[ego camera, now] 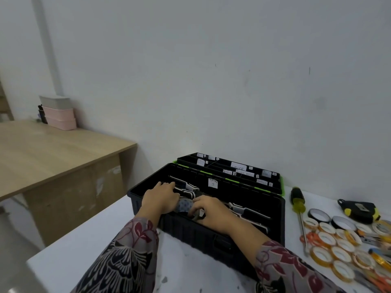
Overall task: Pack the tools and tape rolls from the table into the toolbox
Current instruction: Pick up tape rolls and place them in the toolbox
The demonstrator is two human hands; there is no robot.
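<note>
A white surface (88,246) is seen low in the frame. In the toolbox (190,227), a patterned roll (185,205) is pinched by the left hand (160,199) and the right hand (211,212), each grip closed on it. It could be jammed against the pliers (186,188).

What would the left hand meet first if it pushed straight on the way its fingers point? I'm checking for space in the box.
Probably the black-and-white tool handles lying in the black toolbox; the left hand already seems to touch them.

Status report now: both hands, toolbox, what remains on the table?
Both hands, left and right, inside open toolbox, grip unclear. Screwdriver, tape measure, tape rolls on table, right of the box. Nothing blocking.
</note>
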